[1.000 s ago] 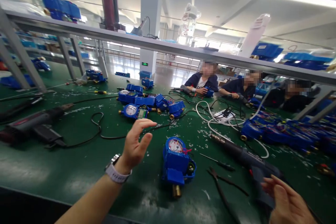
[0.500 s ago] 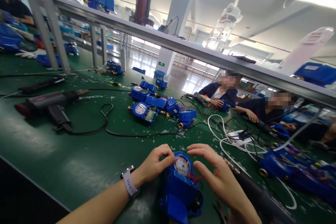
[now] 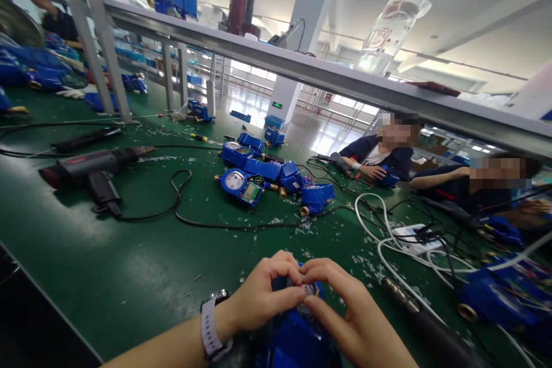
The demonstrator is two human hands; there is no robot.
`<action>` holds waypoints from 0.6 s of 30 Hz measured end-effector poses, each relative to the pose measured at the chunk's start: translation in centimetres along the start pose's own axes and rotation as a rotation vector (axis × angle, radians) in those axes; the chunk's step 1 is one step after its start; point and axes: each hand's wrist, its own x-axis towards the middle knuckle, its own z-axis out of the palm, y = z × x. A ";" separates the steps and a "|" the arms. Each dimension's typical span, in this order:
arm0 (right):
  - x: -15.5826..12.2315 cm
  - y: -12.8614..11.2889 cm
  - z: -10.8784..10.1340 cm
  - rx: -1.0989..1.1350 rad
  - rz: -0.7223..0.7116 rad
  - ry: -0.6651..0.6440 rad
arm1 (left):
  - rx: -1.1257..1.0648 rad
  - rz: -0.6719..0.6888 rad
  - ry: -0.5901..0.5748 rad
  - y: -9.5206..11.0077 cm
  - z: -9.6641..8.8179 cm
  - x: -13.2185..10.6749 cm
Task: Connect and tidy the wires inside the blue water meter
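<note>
1. A blue water meter [image 3: 297,345] sits on a green tabletop [image 3: 150,276] at the near side of the scene, just right of centre, its near end out of view.

2. The meter's long axis appears to run near to far, with the round dial end pointing far, away from the wearer. The dial faces up, mostly masked by fingers.

3. Left hand [image 3: 263,293] and right hand [image 3: 349,305] curl in from either side, thumbs and fingertips drawn close together over the dial. Specks of red and yellow, probably wires, show there; whether either hand pinches them cannot be told.

4. The likeliest mishap is a strained or loosened wire, should the fingertips tug too hard. With no palm visibly bracing the housing, a sideways pull could also swivel it on the smooth surface.

5. Near right, a dark heat gun [image 3: 431,328] lies close to the right forearm. An outward swing could knock it or, if its nozzle is hot, burn skin; its heat cannot be judged.

6. Farther off, a meter with a dial and display [image 3: 239,185] lies among others, beyond a black cord [image 3: 233,225]. At far right, a co-worker's hand [image 3: 374,172] rests on another blue housing [image 3: 389,177].
</note>
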 end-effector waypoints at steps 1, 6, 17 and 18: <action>-0.1 0.0 -0.2 0.007 -0.022 0.017 | 0.009 0.011 -0.004 0.2 0.2 0.2; -0.4 0.0 -0.5 -0.021 -0.137 0.047 | -0.013 0.057 0.015 0.7 0.7 0.6; -0.1 0.7 -0.4 -0.078 -0.154 0.043 | 0.048 0.023 0.095 -0.6 0.3 -0.1; -0.1 0.8 -0.3 -0.064 -0.148 0.047 | 0.069 0.029 0.126 -0.6 0.3 -0.2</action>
